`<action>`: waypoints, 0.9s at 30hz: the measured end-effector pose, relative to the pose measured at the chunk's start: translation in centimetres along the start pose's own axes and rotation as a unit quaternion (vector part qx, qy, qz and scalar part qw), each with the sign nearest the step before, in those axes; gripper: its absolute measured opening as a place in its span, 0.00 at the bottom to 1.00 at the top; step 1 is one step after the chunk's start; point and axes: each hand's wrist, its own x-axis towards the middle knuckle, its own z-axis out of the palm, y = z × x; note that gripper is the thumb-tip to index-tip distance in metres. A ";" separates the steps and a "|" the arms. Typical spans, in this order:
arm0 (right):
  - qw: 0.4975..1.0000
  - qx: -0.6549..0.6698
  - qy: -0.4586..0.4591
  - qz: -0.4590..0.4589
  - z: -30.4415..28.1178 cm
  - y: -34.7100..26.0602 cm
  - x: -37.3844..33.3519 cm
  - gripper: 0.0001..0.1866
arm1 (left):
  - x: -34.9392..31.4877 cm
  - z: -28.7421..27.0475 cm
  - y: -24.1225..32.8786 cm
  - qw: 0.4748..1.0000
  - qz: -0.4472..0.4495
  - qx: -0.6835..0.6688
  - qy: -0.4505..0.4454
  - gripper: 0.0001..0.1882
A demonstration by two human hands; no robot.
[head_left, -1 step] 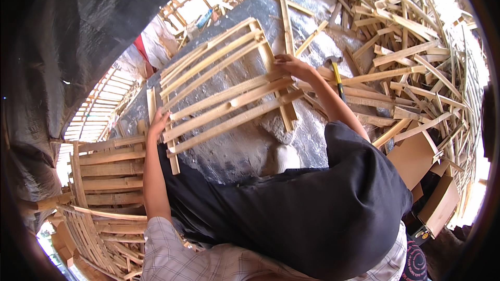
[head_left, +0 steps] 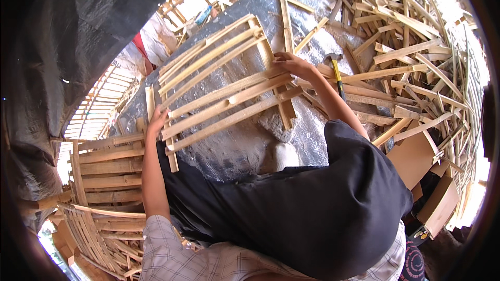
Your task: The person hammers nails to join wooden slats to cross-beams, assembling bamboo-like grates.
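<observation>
Holding the slatted bamboo frame steady on the grey worktop.

My left hand grips the frame at its near side rail, my right hand closes on the far rail; I should press both ends evenly, so it lies flat on the worktop.

A dark tarpaulin sheet fills the upper left; loose split bamboo strips litter the sunlit upper right.

Grey stone slab as work surface, slatted bamboo frame lying flat on it, yellow-handled hammer at its right edge, loose bamboo strips heaped beyond
</observation>
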 end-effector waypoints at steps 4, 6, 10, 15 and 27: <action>1.000 -0.011 -0.012 -0.013 1.0 -0.6 -3.0 0.41 | 1.3 0.2 0.1 0.998 -0.006 0.068 0.007 0.37; 0.999 -0.024 0.004 -0.030 1.7 -0.7 -4.0 0.41 | 1.9 -1.3 -0.6 0.994 -0.005 0.102 0.047 0.35; 0.995 0.098 0.028 -0.015 3.2 -1.3 -6.8 0.37 | 3.1 0.4 -1.8 0.974 0.073 0.179 0.120 0.30; 0.991 0.120 0.060 -0.012 2.1 -0.5 -10.3 0.34 | 3.3 4.8 -0.7 0.970 0.067 0.198 0.127 0.34; 0.966 -0.089 0.225 -0.089 6.7 -1.3 -14.6 0.18 | -10.6 -2.3 -2.0 0.976 0.138 0.069 0.152 0.10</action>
